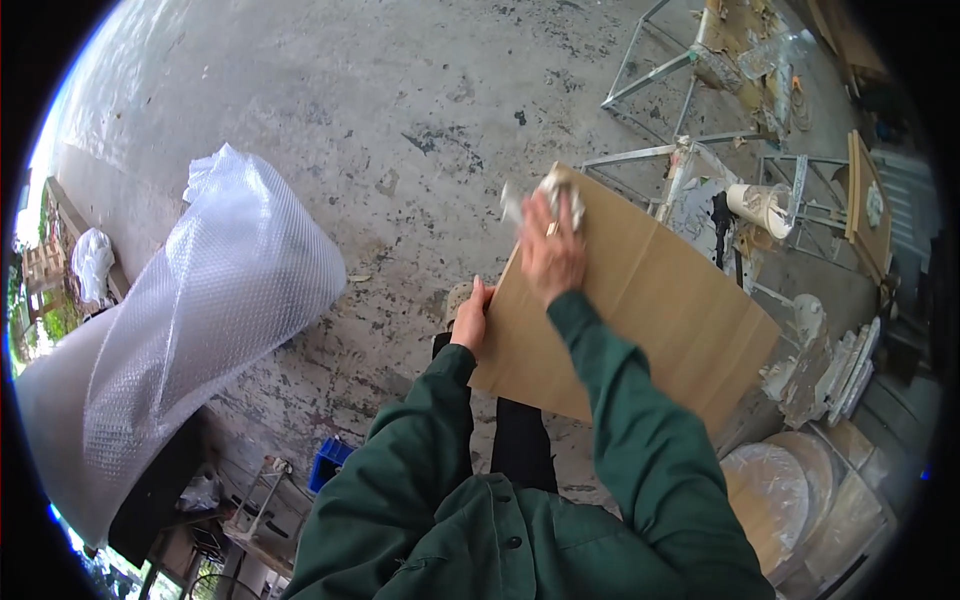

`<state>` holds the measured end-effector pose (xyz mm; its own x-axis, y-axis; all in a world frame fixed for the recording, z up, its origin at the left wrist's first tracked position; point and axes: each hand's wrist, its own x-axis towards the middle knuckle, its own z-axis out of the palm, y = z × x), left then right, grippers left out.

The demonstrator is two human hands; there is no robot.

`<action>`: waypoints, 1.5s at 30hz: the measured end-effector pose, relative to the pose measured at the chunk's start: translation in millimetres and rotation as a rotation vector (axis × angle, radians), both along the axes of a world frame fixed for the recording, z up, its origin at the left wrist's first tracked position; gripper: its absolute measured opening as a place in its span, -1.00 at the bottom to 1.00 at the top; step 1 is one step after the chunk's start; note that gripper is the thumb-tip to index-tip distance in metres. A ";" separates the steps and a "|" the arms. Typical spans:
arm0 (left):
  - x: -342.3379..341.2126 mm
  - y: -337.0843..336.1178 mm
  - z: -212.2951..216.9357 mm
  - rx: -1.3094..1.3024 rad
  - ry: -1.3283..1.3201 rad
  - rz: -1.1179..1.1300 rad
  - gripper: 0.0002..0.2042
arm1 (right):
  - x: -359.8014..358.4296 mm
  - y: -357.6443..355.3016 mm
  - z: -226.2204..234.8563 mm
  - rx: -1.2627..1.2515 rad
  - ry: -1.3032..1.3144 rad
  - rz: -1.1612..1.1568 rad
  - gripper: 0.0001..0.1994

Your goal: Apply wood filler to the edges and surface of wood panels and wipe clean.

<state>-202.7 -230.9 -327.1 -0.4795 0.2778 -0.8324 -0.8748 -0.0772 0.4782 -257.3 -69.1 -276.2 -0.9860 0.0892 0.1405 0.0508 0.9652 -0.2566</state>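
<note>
In front of me a light wooden panel (640,320) with straight grain is held at a tilt. My left hand (472,318) grips its left edge, the thumb lying along the side and the fingers partly hidden. Close to the far left corner, my right hand (553,250) presses a crumpled white cloth (562,197) onto the panel's face. Part of that cloth sticks out past the edge and is blurred. A ring shows on one finger of this hand.
Left of me stands a big roll of bubble wrap (210,280). A metal-framed stand (650,150) with paint-crusted boards and a white bucket (760,208) is at the right. Round discs (775,490) lean lower right; a blue crate (329,462) sits lower left on the stained concrete floor (380,110).
</note>
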 end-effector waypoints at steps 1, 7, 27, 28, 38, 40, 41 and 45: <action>-0.2 3.6 1.8 -0.008 0.000 -0.015 -0.34 | -26.4 12.3 -0.7 0.019 0.063 -0.026 -0.62; -15.5 -5.4 20.7 0.300 -0.219 0.046 -0.16 | -59.6 24.1 -8.8 0.052 0.133 -0.102 -0.67; -34.0 -62.3 -1.2 0.780 -0.498 0.065 -0.16 | 75.1 -25.9 -3.6 -0.046 -0.023 0.370 -0.56; -32.8 -76.0 -9.8 0.971 -0.511 0.075 -0.17 | 45.8 -20.8 -1.1 -0.101 0.031 0.280 -0.58; -13.3 4.5 34.1 -0.357 0.404 -0.376 -0.33 | 21.4 93.6 -3.5 -0.006 0.140 -0.360 -0.62; -3.5 35.7 40.6 -0.693 0.891 -0.578 -0.25 | 57.0 126.0 -4.8 0.050 0.125 -0.420 -0.61; -1.8 54.4 53.0 -0.807 0.979 -0.677 -0.27 | 74.3 140.7 -5.7 0.055 0.122 -0.466 -0.60; 12.9 136.7 72.7 -0.873 1.291 -0.982 -0.39 | 149.5 206.0 -10.4 0.147 0.106 -0.631 -0.58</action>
<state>-189.8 -94.1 -254.4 -0.8111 0.5610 -0.1655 0.4541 0.7824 0.4263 -107.8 136.9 -286.5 -0.7307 0.6186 0.2889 0.6003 0.7837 -0.1595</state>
